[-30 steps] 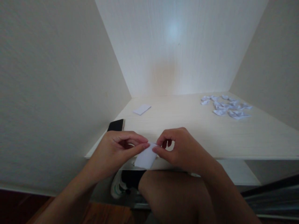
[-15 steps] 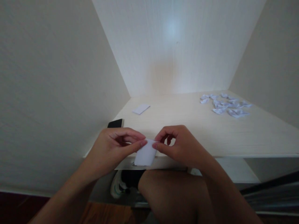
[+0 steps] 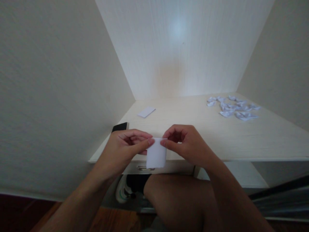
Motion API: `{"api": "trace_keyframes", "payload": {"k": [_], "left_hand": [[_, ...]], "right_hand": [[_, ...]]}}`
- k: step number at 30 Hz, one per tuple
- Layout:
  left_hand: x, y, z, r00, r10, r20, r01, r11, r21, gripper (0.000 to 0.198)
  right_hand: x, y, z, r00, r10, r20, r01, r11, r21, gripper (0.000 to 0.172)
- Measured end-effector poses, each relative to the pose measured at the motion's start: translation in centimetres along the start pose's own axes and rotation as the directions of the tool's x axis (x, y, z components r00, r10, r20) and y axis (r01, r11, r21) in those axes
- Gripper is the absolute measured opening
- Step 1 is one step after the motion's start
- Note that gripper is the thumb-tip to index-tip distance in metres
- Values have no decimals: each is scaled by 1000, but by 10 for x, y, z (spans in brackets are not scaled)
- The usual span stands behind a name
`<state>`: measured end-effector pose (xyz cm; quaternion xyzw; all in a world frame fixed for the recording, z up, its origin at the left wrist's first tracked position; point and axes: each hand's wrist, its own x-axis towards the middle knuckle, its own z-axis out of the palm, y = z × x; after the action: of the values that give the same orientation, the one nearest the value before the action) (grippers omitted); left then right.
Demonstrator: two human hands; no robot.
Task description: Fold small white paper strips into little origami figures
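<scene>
A small white piece of paper hangs upright between my two hands, just over the desk's front edge. My left hand pinches its upper left corner between thumb and fingers. At the upper right corner, my right hand grips it the same way. The fingertips behind the sheet are partly hidden. Farther back on the left lies a second white paper, flat on the desk.
Several folded white paper pieces lie in a cluster at the back right of the desk. A dark phone-like object rests by the left wall. Below the desktop are a drawer handle and my leg.
Both hands have risen slightly with the paper, which has shifted a little right. It now hangs straighter and shows a wider face.
</scene>
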<state>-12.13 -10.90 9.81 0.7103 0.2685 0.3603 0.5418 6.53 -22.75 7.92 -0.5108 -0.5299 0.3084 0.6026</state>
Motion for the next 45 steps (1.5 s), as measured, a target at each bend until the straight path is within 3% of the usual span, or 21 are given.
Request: {"api": "trace_keyframes", "payload": {"k": [3,6,10,12,16,19,26,32,45], "left_hand": [[1,0,7,998,-30,-55,26,997,-69,21],[1,3,15,987,-61,-151,35,984,-172,25],[2,5,27,954,-26,-299,-59,961,-271,23],[4,5,35,914,0,-406,-145,934,-327,19],[6,9,53,813,-7,-582,-298,853,-428,19],[6,14,65,769,-8,-640,-361,819,-445,19],[4,17,82,766,-32,-642,-376,788,-488,25],[3,15,80,802,-63,-594,-343,766,-544,27],[2,17,82,820,-70,-568,-311,779,-545,27]], "right_hand": [[3,5,0,999,-4,-32,7,993,115,15],[5,8,2,998,25,-55,-14,978,206,35],[6,10,8,995,96,20,-98,956,275,46],[6,8,12,995,99,18,-100,950,296,47],[7,4,27,985,38,-168,35,911,411,44],[7,3,41,949,-9,-317,160,876,454,39],[6,1,55,875,-31,-483,221,913,342,15],[7,0,50,839,-19,-543,230,918,323,14],[8,-4,44,815,6,-580,213,927,308,13]]}}
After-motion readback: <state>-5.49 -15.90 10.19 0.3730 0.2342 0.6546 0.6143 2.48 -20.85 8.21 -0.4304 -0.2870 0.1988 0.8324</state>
